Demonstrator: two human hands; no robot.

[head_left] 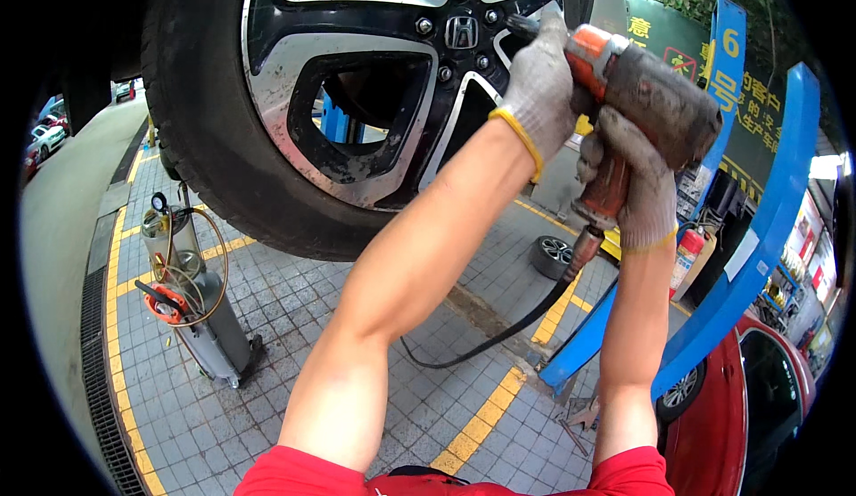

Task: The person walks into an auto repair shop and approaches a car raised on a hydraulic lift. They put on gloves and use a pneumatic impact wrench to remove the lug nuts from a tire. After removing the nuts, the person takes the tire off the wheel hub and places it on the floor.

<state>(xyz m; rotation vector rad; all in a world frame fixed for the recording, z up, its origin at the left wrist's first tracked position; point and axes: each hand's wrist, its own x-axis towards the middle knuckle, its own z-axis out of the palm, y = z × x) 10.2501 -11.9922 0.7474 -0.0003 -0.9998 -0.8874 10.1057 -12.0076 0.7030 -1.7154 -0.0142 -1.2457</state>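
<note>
Both my hands wear grey work gloves and hold an air impact wrench (660, 95), orange and worn black. My right hand (637, 175) wraps round its grip from below. At the front end, my left hand (542, 81) grasps the nose beside the dark socket (524, 25). The socket points left toward a raised car wheel (343, 153) with a black and silver alloy rim. Several lug nuts (423, 26) sit round the wheel's hub cap (461, 32). The socket appears apart from the nearest nut (491, 16). A black air hose (499, 336) hangs from the grip.
A wheeled tank with gauge and hose (214, 318) stands on the tiled floor at left. Blue lift posts (758, 220) rise at right, near a red car (713, 425) and fire extinguisher (687, 255). Another wheel (553, 255) lies on the floor beyond my arms.
</note>
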